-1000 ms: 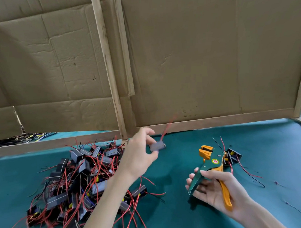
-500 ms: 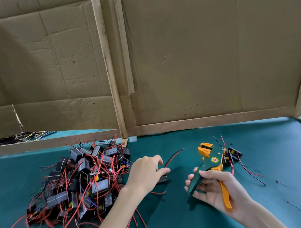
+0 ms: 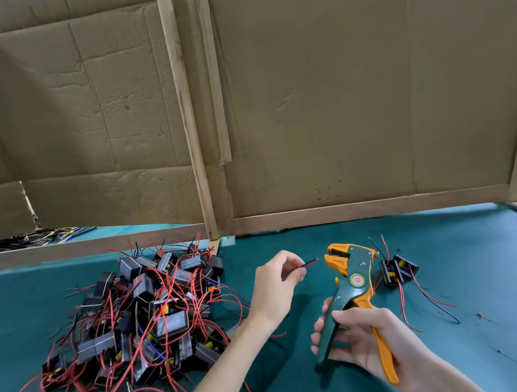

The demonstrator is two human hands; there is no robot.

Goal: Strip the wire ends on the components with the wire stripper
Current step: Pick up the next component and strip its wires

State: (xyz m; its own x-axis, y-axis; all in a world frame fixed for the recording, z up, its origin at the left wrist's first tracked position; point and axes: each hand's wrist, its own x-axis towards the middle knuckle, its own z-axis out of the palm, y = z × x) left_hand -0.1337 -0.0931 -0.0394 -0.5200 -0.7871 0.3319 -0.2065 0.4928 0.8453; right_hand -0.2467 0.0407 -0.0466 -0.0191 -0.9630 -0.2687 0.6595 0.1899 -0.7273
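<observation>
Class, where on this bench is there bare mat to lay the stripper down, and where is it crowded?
Bare: the green mat between the wooden rail and the small component cluster behind the wire stripper. The mat's right side holds only wire scraps. Crowded: the component pile on the left, its red leads trailing toward the left hand.

The left hand [image 3: 272,289] and left forearm [image 3: 228,361] are seen bare, entering from the lower middle of the frame. The right hand [image 3: 365,344] and right forearm [image 3: 451,379] are likewise bare, at the lower right. Short, plain nails are shown on the fingers.
</observation>
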